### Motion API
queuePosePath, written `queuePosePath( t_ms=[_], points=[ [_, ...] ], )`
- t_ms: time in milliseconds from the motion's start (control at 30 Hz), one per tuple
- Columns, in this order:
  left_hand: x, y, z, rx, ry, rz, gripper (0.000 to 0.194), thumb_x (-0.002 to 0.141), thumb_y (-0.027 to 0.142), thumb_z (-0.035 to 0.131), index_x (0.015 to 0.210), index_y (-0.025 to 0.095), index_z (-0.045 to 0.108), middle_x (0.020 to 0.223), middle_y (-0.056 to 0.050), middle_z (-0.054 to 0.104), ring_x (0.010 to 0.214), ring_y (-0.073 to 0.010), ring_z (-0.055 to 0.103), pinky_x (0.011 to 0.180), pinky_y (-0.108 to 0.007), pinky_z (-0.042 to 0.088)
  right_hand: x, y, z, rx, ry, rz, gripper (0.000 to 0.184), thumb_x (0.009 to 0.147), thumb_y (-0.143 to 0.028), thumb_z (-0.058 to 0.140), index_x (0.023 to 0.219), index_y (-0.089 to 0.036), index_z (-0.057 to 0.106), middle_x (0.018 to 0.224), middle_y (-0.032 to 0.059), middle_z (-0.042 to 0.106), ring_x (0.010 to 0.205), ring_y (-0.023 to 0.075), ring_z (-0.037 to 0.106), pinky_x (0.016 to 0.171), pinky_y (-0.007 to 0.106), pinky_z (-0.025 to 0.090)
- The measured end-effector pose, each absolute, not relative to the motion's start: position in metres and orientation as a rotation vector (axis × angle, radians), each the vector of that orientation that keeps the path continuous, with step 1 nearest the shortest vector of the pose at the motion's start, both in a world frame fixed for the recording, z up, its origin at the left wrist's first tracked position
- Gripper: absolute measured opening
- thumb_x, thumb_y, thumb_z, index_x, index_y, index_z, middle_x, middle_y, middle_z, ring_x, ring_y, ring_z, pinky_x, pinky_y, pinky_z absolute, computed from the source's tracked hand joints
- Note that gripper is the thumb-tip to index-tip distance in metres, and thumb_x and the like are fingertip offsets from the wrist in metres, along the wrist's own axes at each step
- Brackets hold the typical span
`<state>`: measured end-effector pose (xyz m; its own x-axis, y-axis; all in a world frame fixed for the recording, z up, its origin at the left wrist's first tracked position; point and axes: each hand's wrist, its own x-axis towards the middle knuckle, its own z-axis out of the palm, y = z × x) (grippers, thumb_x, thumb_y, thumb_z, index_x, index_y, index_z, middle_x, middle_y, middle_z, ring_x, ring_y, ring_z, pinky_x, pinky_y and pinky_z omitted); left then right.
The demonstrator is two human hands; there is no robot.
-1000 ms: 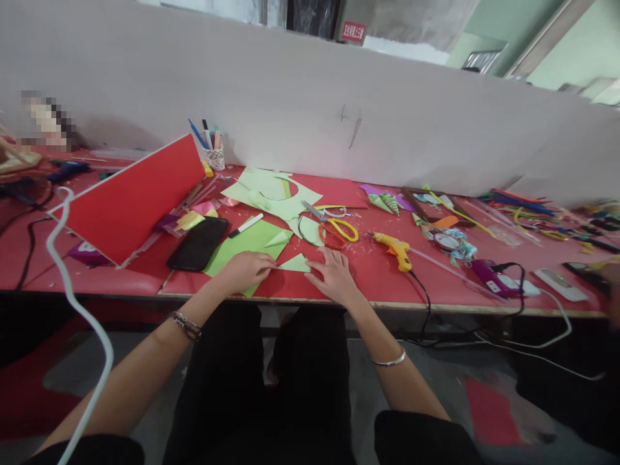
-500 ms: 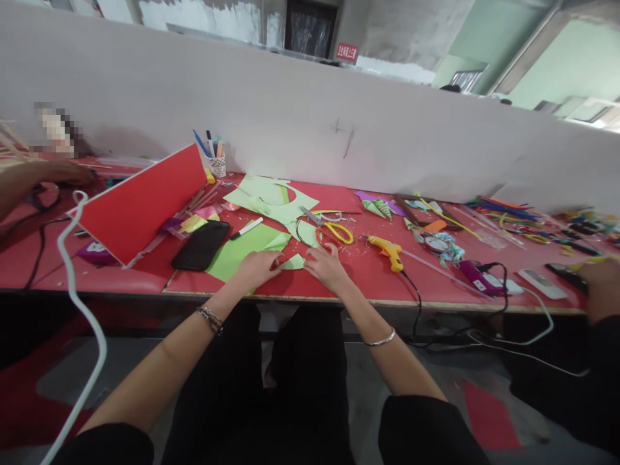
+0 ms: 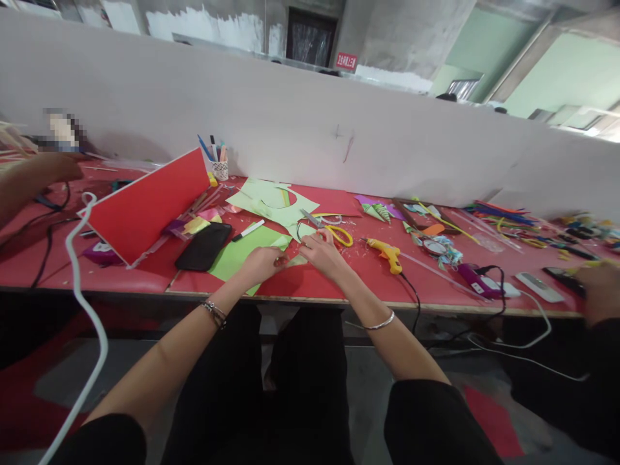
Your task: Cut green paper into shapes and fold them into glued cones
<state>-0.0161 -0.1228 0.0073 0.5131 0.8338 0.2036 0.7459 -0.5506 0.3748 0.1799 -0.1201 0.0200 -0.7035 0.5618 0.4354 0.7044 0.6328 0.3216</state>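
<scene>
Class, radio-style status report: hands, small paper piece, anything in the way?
Left hand and right hand at opposite sides of paper piece; grips unclear. Paper piece pale, partly hidden. Scissors just beyond right hand, possibly crowding it.

Beside the yellow glue gun (image 3: pixel 386 253), red tabletop (image 3: pixel 364 284) leaves passage front-left; right hand (image 3: pixel 323 254) and scissors (image 3: pixel 330 227) obstruct its left, translucent strip (image 3: pixel 440 278) its right

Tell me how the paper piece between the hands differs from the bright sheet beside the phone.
The paper piece is pale green; the sheet is brighter green. The paper piece is small; the sheet is much larger. The paper piece is between the left hand and right hand; the left hand partly hides the sheet. Both are green.
</scene>
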Motion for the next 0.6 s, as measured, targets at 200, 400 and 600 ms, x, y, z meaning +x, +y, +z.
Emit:
queuePosePath(
  t_ms=[200,400,600],
  points=[
    [-0.003,-0.118,0.023,2.451,1.346,0.607,0.028,0.078,0.036,0.046,0.086,0.018,0.066,0.079,-0.004,0.067,0.064,-0.0133,0.057,0.057,-0.021,0.037,0.184,-0.114,0.031,-0.953,-2.520,-0.752,0.022,0.086,-0.013,0.041,0.075,-0.019,0.060,0.093,0.0034,0.057,0.088,0.0156,0.046,0.094,0.042,0.014],
    [0.002,-0.106,0.030,2.431,1.359,0.617,0.024,0.077,0.033,0.048,0.079,0.018,0.065,0.070,-0.002,0.066,0.058,-0.0124,0.054,0.053,-0.021,0.033,0.186,-0.105,0.046,-0.997,-2.522,-0.698,0.022,0.085,-0.017,0.044,0.071,-0.019,0.061,0.099,0.0035,0.057,0.094,0.0172,0.043,0.094,0.041,0.012],
    [0.012,-0.095,0.025,2.245,1.236,0.781,0.028,0.077,0.037,0.046,0.065,0.015,0.059,0.053,0.002,0.052,0.048,-0.0089,0.043,0.048,-0.021,0.029,0.183,-0.092,0.057,-1.082,-2.523,-0.554,0.027,0.088,-0.022,0.040,0.072,-0.019,0.062,0.097,0.0052,0.056,0.093,0.0175,0.043,0.095,0.041,0.012]
  ],
)
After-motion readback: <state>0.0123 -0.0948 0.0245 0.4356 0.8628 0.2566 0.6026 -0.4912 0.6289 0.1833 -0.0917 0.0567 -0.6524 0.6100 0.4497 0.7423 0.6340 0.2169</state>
